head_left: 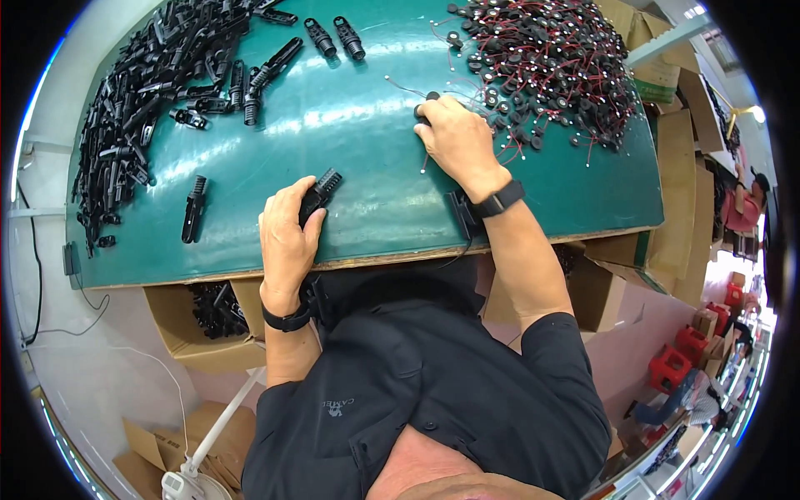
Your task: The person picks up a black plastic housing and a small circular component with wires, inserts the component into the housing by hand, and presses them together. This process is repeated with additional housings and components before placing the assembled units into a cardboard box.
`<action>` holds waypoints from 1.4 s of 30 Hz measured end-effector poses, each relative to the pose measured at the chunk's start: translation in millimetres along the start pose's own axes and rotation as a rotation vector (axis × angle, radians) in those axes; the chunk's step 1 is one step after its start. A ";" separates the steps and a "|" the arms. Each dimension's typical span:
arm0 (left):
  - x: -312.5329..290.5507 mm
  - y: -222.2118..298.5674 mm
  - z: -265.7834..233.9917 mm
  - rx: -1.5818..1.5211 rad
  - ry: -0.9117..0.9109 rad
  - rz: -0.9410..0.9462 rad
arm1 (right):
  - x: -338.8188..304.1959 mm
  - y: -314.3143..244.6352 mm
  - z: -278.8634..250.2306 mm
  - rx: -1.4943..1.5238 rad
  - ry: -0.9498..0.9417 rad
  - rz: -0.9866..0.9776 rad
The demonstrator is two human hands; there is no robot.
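Observation:
Near the table's front edge, my left hand [288, 229] is closed around a black plastic housing [328, 184] whose ribbed end points away to the right. My fingers cover its lower part. Further out and to the right, my right hand [458, 142] pinches a small black round part with thin wires [423, 110]. One wire reaches left across the green top, and another hangs below my fingers. A single black housing [194, 210] lies left of my left hand. Two more housings, one of them this one [349, 38], lie side by side at the far middle.
A large heap of black housings [125, 125] covers the table's left side. At the far right is a pile of round parts with red wires [558, 67]. Cardboard boxes [679, 192] stand right of the green table [375, 225]; an open box [200, 350] sits below its front edge.

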State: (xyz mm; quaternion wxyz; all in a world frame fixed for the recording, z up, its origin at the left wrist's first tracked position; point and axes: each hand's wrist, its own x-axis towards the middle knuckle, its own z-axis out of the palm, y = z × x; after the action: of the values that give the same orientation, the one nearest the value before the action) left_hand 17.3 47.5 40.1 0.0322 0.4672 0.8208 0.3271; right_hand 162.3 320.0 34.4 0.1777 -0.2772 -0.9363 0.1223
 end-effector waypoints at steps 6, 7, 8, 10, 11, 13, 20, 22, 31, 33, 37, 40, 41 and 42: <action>-16.5 -6.6 -1.2 -0.106 0.054 0.000 | -15.9 0.6 -24.1 0.922 0.014 0.216; -18.4 -9.5 -1.0 -0.149 0.058 0.004 | -18.1 0.6 -22.6 1.143 0.000 0.240; -20.0 -11.6 -1.6 -0.192 0.061 0.007 | -20.4 -0.9 -21.3 1.365 -0.016 0.264; -21.0 -12.8 -2.9 -0.258 0.071 -0.001 | -27.2 -8.0 -19.0 1.445 -0.063 0.250; -21.2 -12.8 -2.9 -0.326 0.080 -0.002 | -31.7 -12.5 -17.5 1.522 -0.103 0.237; -20.2 -13.0 -1.7 -0.385 0.088 -0.011 | -41.5 -20.9 -18.6 1.608 -0.152 0.227; -26.9 -31.5 5.1 -0.592 0.135 0.028 | -60.4 -52.2 -37.2 1.688 -0.313 -0.078; -29.6 -34.9 3.1 -0.597 0.106 0.037 | -60.6 -57.8 -38.6 1.708 -0.321 -0.055; -31.1 -36.2 3.3 -0.707 0.065 0.027 | -60.6 -76.8 -30.2 1.633 -0.392 -0.028; -32.1 -36.7 4.2 -0.725 0.050 0.017 | -61.2 -79.4 -26.5 1.624 -0.397 -0.019; -30.5 -37.3 4.7 -0.748 0.043 0.040 | -62.3 -82.9 -21.5 1.646 -0.411 -0.015; -30.2 -39.4 6.1 -0.742 0.044 0.071 | -64.3 -83.6 -15.5 1.645 -0.400 -0.026; -30.2 -39.2 6.3 -0.741 0.042 0.070 | -64.5 -83.1 -13.9 1.647 -0.399 -0.024; -30.1 -38.9 6.4 -0.744 0.042 0.065 | -64.3 -82.5 -12.3 1.629 -0.406 -0.031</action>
State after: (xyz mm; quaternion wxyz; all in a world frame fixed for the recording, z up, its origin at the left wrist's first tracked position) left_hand 7.5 13.4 5.5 0.1725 0.4426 0.6310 0.6133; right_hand 178.3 218.1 55.6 0.1520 -0.0217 -0.5726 0.8053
